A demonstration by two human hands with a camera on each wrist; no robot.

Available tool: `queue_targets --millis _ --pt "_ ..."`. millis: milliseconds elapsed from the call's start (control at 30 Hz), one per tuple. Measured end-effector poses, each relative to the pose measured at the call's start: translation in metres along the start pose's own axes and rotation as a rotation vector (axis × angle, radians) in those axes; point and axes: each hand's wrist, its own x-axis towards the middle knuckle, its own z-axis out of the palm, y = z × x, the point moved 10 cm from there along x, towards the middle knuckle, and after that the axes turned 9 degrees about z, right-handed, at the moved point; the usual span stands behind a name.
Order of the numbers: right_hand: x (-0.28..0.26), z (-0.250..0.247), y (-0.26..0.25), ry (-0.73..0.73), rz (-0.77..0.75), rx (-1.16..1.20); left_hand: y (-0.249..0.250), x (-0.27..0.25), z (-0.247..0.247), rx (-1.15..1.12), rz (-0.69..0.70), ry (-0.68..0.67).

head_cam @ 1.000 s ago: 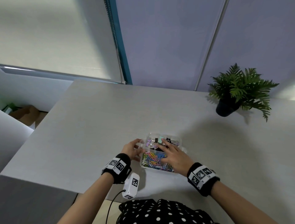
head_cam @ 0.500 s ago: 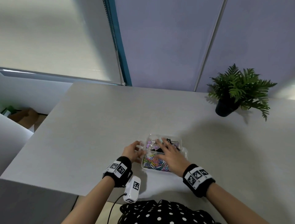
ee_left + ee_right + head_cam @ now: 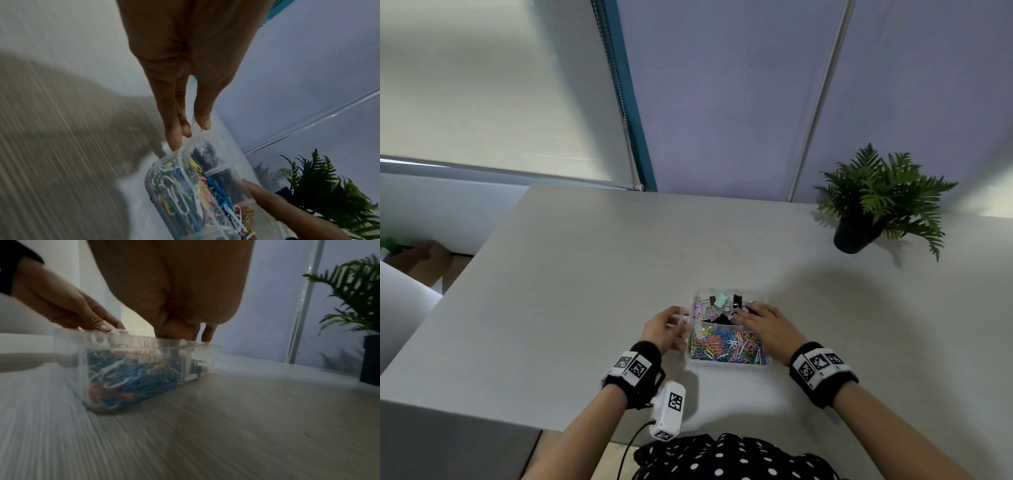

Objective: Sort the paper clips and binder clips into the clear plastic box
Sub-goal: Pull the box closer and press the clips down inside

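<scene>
The left hand (image 3: pixel 666 329) pinches the left rim of the box (image 3: pixel 727 362): the left wrist view shows the thumb (image 3: pixel 202 116) inside the clear wall and the fingers (image 3: pixel 174 129) outside it, a detail the head view blurs. The right hand (image 3: pixel 765 325) lies over the box's right side, fingers stretched flat toward the far compartment; in the right wrist view its fingertips (image 3: pixel 207 335) reach the rim, and whether they hold any clip I cannot tell.

One box, two compartments. The near one is packed with paper clips (image 3: pixel 726 347), too many and too tangled to count, in blue, white, yellow, orange and pink. The far one holds the binder clips (image 3: pixel 717 306), black, lilac and one mint, again too bunched to count. From the side, the right wrist view shows the clips lying well below the rim.

The box sits on the grey table (image 3: pixel 585 274), near its front edge. One potted fern (image 3: pixel 876 202) stands far right, well apart.
</scene>
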Motion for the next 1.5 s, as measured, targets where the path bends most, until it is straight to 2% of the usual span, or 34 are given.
queue_targets --millis 100,167,233,300,367,800,1500 --pt "-0.004 -0.015 0.022 0.155 0.088 0.162 0.002 0.003 0.001 -0.024 0.001 -0.005" --pt "-0.015 -0.02 0.057 0.294 0.297 0.336 0.002 0.006 0.002 -0.04 0.0 -0.004" --pt "-0.031 -0.005 0.088 0.268 0.558 0.677 0.001 0.007 0.006 -0.045 -0.007 -0.024" --pt "-0.036 0.022 0.094 0.106 0.68 0.96 0.002 0.007 0.014 -0.055 -0.006 -0.053" --pt "-0.034 0.035 0.091 0.019 0.681 1.037 0.006 0.009 0.019 -0.07 -0.003 -0.059" --pt "-0.007 0.026 0.107 0.057 0.652 1.154 0.034 0.035 0.016 -0.044 0.04 0.005" --pt "0.001 0.023 0.11 0.007 0.652 1.154 0.04 0.04 0.015 -0.003 0.075 -0.01"
